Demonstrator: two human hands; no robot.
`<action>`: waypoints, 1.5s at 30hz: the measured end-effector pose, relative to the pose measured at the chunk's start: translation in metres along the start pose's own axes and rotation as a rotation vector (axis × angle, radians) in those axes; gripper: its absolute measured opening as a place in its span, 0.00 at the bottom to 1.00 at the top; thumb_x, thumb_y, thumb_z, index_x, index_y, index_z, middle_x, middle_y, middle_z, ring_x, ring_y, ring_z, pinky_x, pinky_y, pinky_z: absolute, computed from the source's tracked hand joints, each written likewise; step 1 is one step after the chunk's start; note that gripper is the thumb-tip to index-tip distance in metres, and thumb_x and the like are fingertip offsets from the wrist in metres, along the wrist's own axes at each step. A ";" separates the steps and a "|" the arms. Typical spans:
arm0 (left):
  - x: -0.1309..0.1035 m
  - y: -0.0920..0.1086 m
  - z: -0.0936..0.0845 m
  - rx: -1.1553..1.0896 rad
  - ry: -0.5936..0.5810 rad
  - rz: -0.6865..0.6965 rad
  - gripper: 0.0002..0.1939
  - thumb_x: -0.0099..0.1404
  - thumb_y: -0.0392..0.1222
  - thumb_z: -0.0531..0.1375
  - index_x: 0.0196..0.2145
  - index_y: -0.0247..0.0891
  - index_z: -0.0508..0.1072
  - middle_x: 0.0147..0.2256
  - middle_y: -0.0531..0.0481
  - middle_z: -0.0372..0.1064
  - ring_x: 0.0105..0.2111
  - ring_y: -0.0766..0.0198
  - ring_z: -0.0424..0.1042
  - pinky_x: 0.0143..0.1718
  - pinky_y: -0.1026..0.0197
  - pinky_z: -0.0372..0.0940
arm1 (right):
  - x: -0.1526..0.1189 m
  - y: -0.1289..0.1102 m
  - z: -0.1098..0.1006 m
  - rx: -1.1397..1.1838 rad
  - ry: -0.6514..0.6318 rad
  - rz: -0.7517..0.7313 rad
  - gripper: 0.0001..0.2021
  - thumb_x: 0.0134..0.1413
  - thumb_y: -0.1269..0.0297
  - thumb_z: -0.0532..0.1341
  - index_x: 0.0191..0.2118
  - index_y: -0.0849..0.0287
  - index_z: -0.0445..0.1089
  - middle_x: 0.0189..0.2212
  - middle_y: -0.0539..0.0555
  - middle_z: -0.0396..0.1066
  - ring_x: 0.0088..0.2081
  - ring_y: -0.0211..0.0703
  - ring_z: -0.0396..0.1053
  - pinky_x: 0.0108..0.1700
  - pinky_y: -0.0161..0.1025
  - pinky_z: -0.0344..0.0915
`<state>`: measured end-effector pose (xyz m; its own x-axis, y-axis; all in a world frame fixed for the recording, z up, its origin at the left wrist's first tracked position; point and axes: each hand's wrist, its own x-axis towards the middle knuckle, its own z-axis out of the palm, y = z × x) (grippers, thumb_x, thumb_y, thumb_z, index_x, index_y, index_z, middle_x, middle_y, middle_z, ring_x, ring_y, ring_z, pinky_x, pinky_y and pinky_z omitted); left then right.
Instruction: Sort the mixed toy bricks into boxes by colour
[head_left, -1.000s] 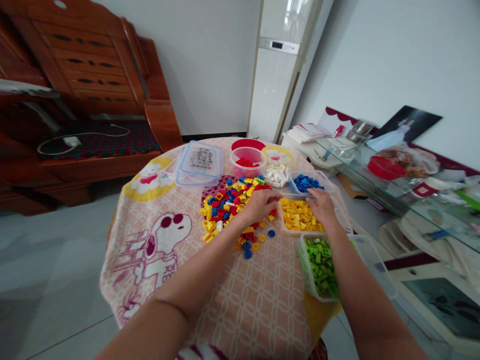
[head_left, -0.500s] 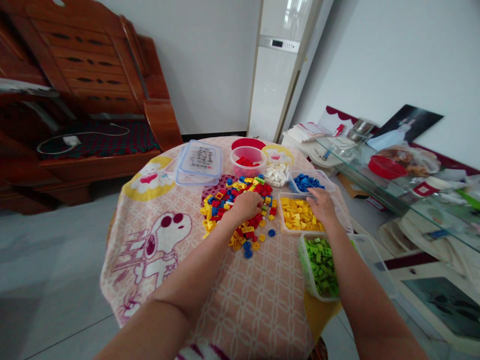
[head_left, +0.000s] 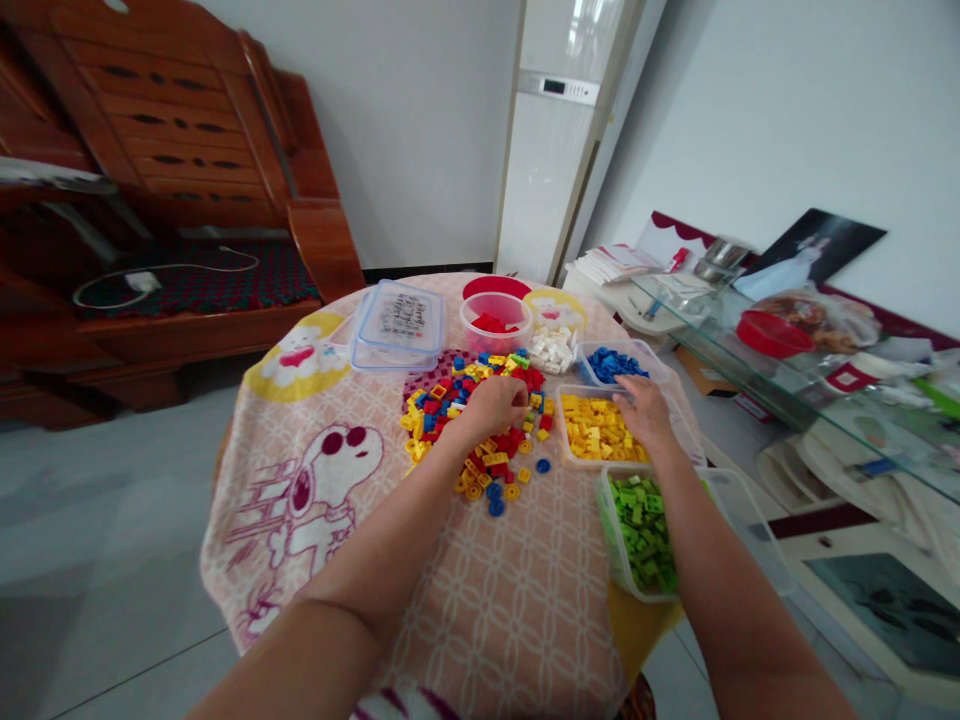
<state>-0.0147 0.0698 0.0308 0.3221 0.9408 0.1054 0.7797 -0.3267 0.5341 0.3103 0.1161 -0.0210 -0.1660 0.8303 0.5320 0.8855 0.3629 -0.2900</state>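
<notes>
My left hand (head_left: 496,405) is over a mixed pile of toy building bricks (head_left: 431,418), red, yellow, blue and a few green. Its fingers are bent down and drawn together at the pile; whatever they pinch is hidden. My right hand (head_left: 643,412) hovers at the right side of a clear box of yellow bricks (head_left: 596,430), its fingers apart and nothing visible in them. Just beyond it sits a box of blue bricks (head_left: 611,362). Green bricks (head_left: 641,530) fill another box, partly below my right forearm.
A round tub (head_left: 495,338) holds red bricks, with white bricks (head_left: 553,350) heaped beside it. Stacked clear lids (head_left: 401,322) lie at the back left. Blue wheels (head_left: 496,507) lie before the pile. A glass shelf (head_left: 832,405) runs along the right.
My left hand has shifted very slightly over the pile, its fingers a little changed in position. My right hand stays where it was.
</notes>
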 end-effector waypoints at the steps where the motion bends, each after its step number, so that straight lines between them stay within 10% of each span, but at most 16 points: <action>1: 0.001 0.000 0.001 -0.075 0.033 0.018 0.04 0.58 0.31 0.65 0.33 0.35 0.80 0.29 0.50 0.78 0.32 0.63 0.76 0.35 0.65 0.67 | 0.000 0.000 0.000 -0.004 -0.001 0.002 0.18 0.57 0.64 0.60 0.51 0.58 0.80 0.51 0.63 0.79 0.55 0.62 0.72 0.64 0.64 0.65; 11: -0.006 0.032 0.025 -0.524 0.089 0.213 0.06 0.60 0.29 0.63 0.35 0.34 0.79 0.31 0.51 0.79 0.30 0.66 0.77 0.34 0.68 0.69 | 0.000 0.000 -0.001 -0.003 -0.008 -0.031 0.18 0.57 0.64 0.59 0.51 0.59 0.79 0.50 0.64 0.80 0.54 0.62 0.73 0.63 0.65 0.65; 24: -0.002 0.018 0.007 -0.298 0.162 0.195 0.09 0.61 0.29 0.62 0.36 0.35 0.82 0.32 0.50 0.80 0.32 0.64 0.76 0.36 0.66 0.67 | -0.001 0.000 0.001 0.026 -0.007 -0.008 0.19 0.58 0.63 0.58 0.52 0.59 0.78 0.52 0.64 0.79 0.56 0.62 0.72 0.64 0.66 0.64; 34: -0.005 0.013 0.008 0.133 -0.123 0.104 0.12 0.58 0.29 0.63 0.34 0.41 0.85 0.35 0.48 0.82 0.38 0.58 0.78 0.39 0.62 0.67 | 0.000 -0.003 -0.001 0.026 0.023 -0.006 0.18 0.56 0.64 0.59 0.50 0.56 0.80 0.50 0.61 0.80 0.54 0.61 0.73 0.63 0.64 0.66; 45: -0.006 0.013 0.009 0.151 -0.132 0.088 0.10 0.60 0.30 0.63 0.35 0.39 0.84 0.37 0.47 0.81 0.39 0.58 0.78 0.41 0.62 0.67 | 0.000 -0.001 0.001 0.005 0.010 -0.014 0.18 0.55 0.64 0.59 0.49 0.60 0.79 0.50 0.64 0.80 0.54 0.61 0.73 0.63 0.64 0.66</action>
<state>-0.0019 0.0592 0.0291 0.4524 0.8913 0.0304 0.8139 -0.4266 0.3945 0.3088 0.1161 -0.0210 -0.1740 0.8209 0.5440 0.8810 0.3766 -0.2865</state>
